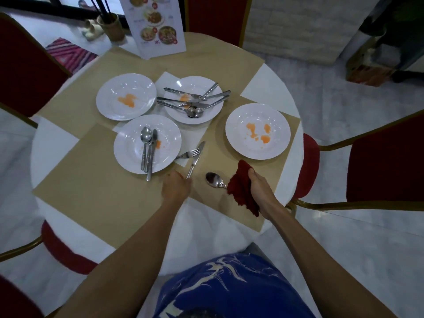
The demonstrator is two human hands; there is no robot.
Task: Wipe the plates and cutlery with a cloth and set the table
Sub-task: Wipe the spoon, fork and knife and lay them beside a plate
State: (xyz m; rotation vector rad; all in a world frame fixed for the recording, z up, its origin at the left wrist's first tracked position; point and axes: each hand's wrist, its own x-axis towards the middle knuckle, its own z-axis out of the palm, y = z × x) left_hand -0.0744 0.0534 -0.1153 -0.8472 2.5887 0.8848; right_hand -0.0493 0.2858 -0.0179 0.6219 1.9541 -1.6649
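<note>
**Wiping cutlery, plates not yet begun**

The right hand (259,187) grips a bunched red cloth (241,191), which wraps the handle of a spoon (214,180). The left hand (175,187) sits at the handle end of a knife (195,159) lying on the table (55,152) beside a fork (189,154). Whether its fingers have closed on the knife cannot be told. The cutlery step seems in hand. Next, the knife likely needs lifting into the cloth. The right-side plate (278,134) and three others show orange smears.
</note>
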